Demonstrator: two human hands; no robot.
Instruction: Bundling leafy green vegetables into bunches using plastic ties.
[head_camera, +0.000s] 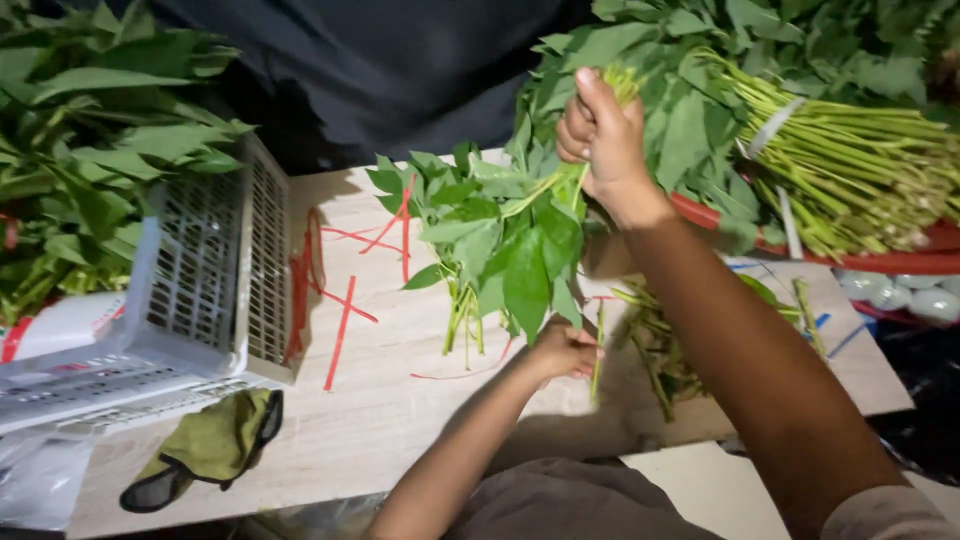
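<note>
Lying around you: a white slotted crate (215, 275), red ties (340, 320) on the wooden table (400, 410), a bundled stem pile (850, 170). Your right hand (600, 135) is closing tightly around a leafy stalk (535, 190), lifted above the table. Your left hand (562, 350) is pinching a loose stem (598, 345), fingers curled shut.

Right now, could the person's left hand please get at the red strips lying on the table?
Probably yes: the left hand rests on the table near the red strips, with bare wood between, though it already pinches a stem.
</note>
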